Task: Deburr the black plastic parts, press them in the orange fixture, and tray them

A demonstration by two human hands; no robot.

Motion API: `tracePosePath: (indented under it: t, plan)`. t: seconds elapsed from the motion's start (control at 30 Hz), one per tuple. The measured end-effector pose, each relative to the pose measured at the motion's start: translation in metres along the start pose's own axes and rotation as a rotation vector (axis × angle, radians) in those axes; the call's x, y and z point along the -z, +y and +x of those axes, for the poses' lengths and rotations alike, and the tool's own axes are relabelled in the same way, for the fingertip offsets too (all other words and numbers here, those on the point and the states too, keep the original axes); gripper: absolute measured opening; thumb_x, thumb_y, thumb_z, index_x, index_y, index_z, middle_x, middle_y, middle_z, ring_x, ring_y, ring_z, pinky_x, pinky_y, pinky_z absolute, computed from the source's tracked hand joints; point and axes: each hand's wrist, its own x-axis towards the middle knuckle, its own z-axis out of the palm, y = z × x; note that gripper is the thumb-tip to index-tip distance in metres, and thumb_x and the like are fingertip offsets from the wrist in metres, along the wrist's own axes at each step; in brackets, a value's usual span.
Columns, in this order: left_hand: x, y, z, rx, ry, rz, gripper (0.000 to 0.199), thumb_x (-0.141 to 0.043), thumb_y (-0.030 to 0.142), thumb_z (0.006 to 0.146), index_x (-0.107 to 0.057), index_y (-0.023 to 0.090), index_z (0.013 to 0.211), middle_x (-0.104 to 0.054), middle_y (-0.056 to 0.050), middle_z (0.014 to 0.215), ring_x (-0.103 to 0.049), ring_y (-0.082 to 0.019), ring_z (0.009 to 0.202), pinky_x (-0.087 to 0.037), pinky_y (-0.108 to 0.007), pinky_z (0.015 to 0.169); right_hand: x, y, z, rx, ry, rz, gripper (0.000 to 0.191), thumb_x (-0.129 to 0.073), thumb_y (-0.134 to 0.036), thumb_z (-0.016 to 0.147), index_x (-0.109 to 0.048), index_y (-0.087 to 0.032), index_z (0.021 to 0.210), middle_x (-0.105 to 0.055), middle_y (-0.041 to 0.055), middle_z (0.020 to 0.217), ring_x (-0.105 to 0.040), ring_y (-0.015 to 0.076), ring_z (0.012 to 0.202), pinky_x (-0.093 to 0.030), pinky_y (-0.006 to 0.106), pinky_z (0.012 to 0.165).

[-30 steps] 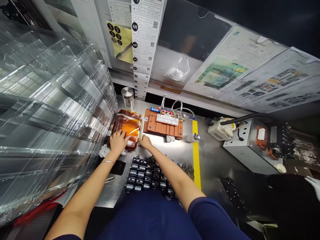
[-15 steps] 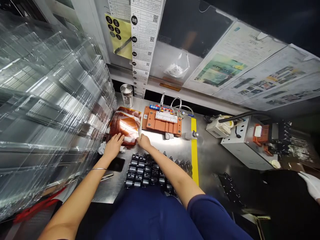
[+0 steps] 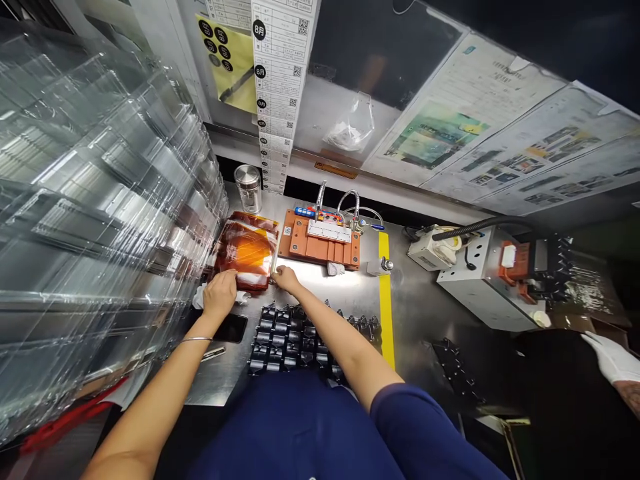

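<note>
Our film (image 3: 246,248) sits left of centre, just above our left hand (image 3: 220,293) (grip: can't tell) and right hand (image 3: 287,279), which pinches its lower-right corner.

Amber sheets (image 3: 245,247): plastic-looking film, smooth, translucent, high gloss with white glare streaks
Stacked trays (image 3: 110,200): transparent plastic, ridged, shiny
Worktop (image 3: 357,283): bare sheet metal, smooth, satin sheen
Jar (image 3: 250,199): polished metal lid; body clear and glossy, glass or plastic cannot be told
Fixture block (image 3: 320,252): brown-red, smooth, mostly matt
Perforated strip (image 3: 329,231): white, matt
Black parts (image 3: 285,337): plastic-looking, glossy highlights
Phone (image 3: 233,328): dark, glassy, smooth
Bangle (image 3: 197,339): thin, polished metal
Shirt (image 3: 290,427): navy cloth, matt, lightly creased
Co-worker's glove (image 3: 615,359): white cloth, matt
Label strip (image 3: 280,73): printed paper
Clear bag (image 3: 353,127): thin plastic, crinkled, glossy
Hose (image 3: 465,231): black, ribbed
</note>
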Motion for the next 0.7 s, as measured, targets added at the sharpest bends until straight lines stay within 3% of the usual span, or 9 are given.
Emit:
tracePosePath:
  t: [0.13, 0.27, 0.43, 0.6, 0.7]
  plan:
    - [-0.004, 0.001, -0.004, 0.08, -0.068, -0.028, 0.03, -0.038, 0.019, 0.089, -0.067, 0.016, 0.094, -0.072, -0.014, 0.099, -0.066, -0.025, 0.094, -0.051, -0.037, 0.084, -0.008, -0.004, 0.004, -0.05, 0.003, 0.069, 0.011, -0.062, -0.022, 0.08, -0.062, -0.015, 0.072, -0.065, 0.0012, 0.058, -0.062, 0.0134, 0.054, -0.046, 0.022, 0.058]
    - [-0.006, 0.003, -0.005, 0.133, -0.108, -0.052, 0.031, -0.037, 0.021, 0.089, -0.067, 0.016, 0.094, -0.071, -0.016, 0.103, -0.065, -0.027, 0.098, -0.05, -0.039, 0.088, -0.011, -0.004, -0.007, -0.077, 0.045, 0.151, 0.014, -0.059, -0.023, 0.083, -0.057, -0.015, 0.071, -0.061, -0.0009, 0.052, -0.061, 0.0121, 0.048, -0.044, 0.019, 0.05]
    - [-0.006, 0.004, -0.003, 0.157, -0.145, -0.069, 0.032, -0.036, 0.021, 0.088, -0.067, 0.014, 0.096, -0.07, -0.017, 0.105, -0.064, -0.028, 0.101, -0.05, -0.041, 0.09, -0.012, -0.003, -0.018, -0.093, 0.084, 0.239, 0.016, -0.05, -0.024, 0.091, -0.054, -0.016, 0.077, -0.063, -0.0006, 0.058, -0.064, 0.0111, 0.053, -0.045, 0.016, 0.047]
    - [0.0, 0.006, 0.0, 0.152, -0.086, -0.068, 0.031, -0.037, 0.019, 0.089, -0.067, 0.014, 0.094, -0.071, -0.016, 0.102, -0.065, -0.026, 0.099, -0.05, -0.039, 0.089, 0.009, -0.012, -0.014, -0.117, 0.113, 0.262, 0.02, -0.048, -0.024, 0.092, -0.057, -0.015, 0.078, -0.066, 0.0033, 0.063, -0.066, 0.0134, 0.059, -0.05, 0.02, 0.054]
    - [0.006, 0.008, -0.001, 0.12, 0.005, -0.09, 0.03, -0.039, 0.018, 0.089, -0.069, 0.015, 0.089, -0.073, -0.014, 0.099, -0.065, -0.025, 0.097, -0.05, -0.038, 0.09, 0.022, -0.017, -0.026, -0.094, 0.19, 0.227, 0.018, -0.052, -0.029, 0.091, -0.061, -0.014, 0.089, -0.072, 0.0104, 0.085, -0.069, 0.0189, 0.083, -0.052, 0.025, 0.069]
